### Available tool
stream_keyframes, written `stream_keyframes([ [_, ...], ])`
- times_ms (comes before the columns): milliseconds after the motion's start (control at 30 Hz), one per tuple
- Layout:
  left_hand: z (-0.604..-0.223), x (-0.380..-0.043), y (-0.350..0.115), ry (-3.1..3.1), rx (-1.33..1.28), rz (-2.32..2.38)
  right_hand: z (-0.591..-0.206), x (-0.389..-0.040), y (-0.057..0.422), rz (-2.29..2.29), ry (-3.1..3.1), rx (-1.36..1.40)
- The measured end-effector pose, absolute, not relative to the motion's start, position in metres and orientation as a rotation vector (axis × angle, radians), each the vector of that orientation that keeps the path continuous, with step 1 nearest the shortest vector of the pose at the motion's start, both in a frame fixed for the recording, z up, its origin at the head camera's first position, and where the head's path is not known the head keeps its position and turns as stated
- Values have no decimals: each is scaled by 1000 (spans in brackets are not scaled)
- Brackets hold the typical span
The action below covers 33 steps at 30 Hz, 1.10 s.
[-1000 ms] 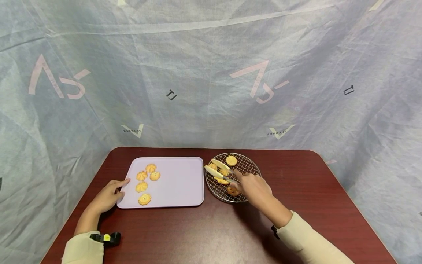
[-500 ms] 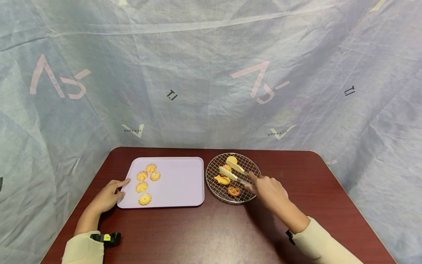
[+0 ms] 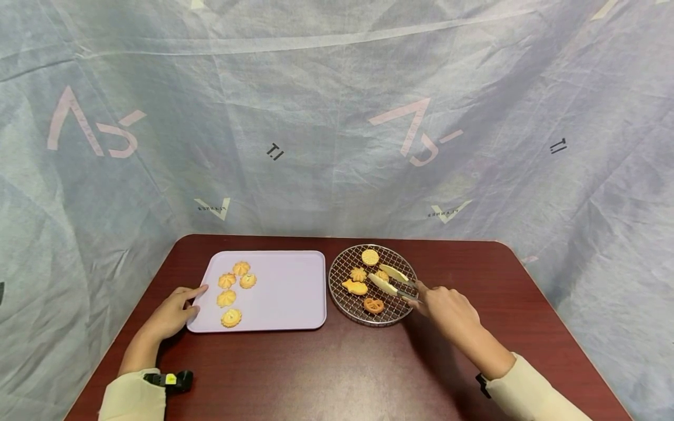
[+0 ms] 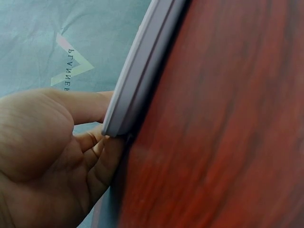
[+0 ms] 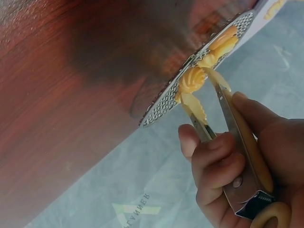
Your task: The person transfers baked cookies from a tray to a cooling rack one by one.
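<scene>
At the left, my left hand [image 3: 171, 316] pinches the near-left edge of a lilac tray [image 3: 289, 292]; in the left wrist view its thumb and fingers lie on either side of the rim [image 4: 130, 80]. Several golden cookies [image 3: 226, 298] lie on the tray's left part. My right hand [image 3: 450, 310] grips tongs [image 3: 382, 285] with pale tips over a round wire rack [image 3: 392, 254]. The tong tips are spread around a swirled cookie [image 5: 192, 79]; whether they touch it I cannot tell. Nearby on the rack are another swirled cookie [image 3: 358, 274] and a fish-shaped cookie [image 3: 355, 287].
A pretzel [image 3: 374, 306] lies near the rack's front and a round cookie [image 3: 370, 257] near its back. The rack stands just right of the tray on a dark red wooden table [image 3: 326, 374]. Grey printed cloth [image 3: 326, 117] hangs behind the table.
The right hand has moved the tongs rightward across the rack, from the left-hand cookies to the swirled cookie on the right. The left hand and tray have not moved.
</scene>
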<state>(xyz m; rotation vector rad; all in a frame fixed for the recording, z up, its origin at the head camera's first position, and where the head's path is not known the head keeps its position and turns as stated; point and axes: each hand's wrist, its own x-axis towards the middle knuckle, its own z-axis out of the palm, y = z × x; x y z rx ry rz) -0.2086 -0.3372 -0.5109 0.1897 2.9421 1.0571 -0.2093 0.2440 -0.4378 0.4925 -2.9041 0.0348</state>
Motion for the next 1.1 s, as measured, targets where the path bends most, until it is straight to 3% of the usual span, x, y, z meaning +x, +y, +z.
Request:
stream_keyframes([
  [1100,-506,-208,-335,2924,146,1020,-439,-212,237,38,-2861,511],
])
